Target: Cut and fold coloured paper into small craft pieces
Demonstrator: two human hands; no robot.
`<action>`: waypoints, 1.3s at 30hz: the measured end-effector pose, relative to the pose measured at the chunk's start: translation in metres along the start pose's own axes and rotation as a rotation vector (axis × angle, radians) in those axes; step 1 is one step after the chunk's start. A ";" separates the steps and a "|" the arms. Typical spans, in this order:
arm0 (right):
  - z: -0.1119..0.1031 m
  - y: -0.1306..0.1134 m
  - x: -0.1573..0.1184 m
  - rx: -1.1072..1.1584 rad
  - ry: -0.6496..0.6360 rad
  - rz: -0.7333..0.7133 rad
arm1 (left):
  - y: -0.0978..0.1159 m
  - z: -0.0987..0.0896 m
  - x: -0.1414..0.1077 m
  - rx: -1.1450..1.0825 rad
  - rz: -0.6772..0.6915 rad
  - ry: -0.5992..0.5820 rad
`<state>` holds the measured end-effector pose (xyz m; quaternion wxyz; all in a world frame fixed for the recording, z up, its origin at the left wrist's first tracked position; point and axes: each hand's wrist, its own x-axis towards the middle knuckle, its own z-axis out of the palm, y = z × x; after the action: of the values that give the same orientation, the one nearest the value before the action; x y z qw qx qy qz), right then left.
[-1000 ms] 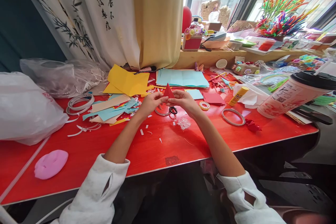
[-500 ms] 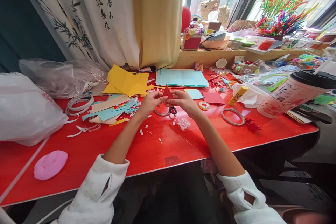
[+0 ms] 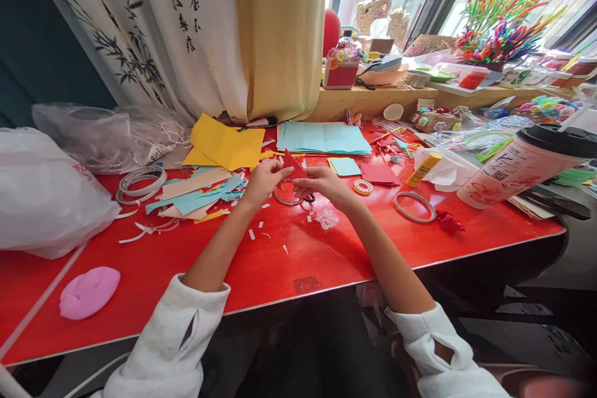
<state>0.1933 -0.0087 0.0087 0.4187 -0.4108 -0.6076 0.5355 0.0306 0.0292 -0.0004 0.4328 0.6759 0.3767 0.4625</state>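
A small piece of folded red paper with a pointed top is held above the middle of the table. My left hand pinches its left side between thumb and fingers. At the lower right edge of the paper, my right hand has its thumb and fingertips closed on it. Part of the paper is hidden behind the fingers. Beneath the hands, scissors with a dark handle and a grey ring lie on the red table, partly covered.
Behind the hands lie blue sheets and yellow paper. Paper scraps and tape rings are at left. A glue stick, red squares, a grey ring and a tall drink cup stand or lie at right.
The red paper has tilted, its point now leaning left. My right hand has shifted slightly, its fingers lower on the paper. More of the grey ring shows below.
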 end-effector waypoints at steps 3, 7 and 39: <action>-0.002 -0.002 0.000 0.019 0.032 -0.158 | 0.001 -0.005 0.001 -0.113 -0.047 0.052; -0.006 -0.005 -0.002 -0.011 0.047 -0.304 | 0.005 -0.014 0.002 -0.229 -0.126 0.041; 0.005 0.015 0.012 -0.156 0.193 -0.302 | 0.011 -0.008 -0.006 -0.233 -0.106 -0.323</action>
<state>0.1861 0.0022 -0.0058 0.5176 -0.3956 -0.6589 0.3761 0.0227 0.0215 0.0097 0.5867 0.6658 0.2814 0.3651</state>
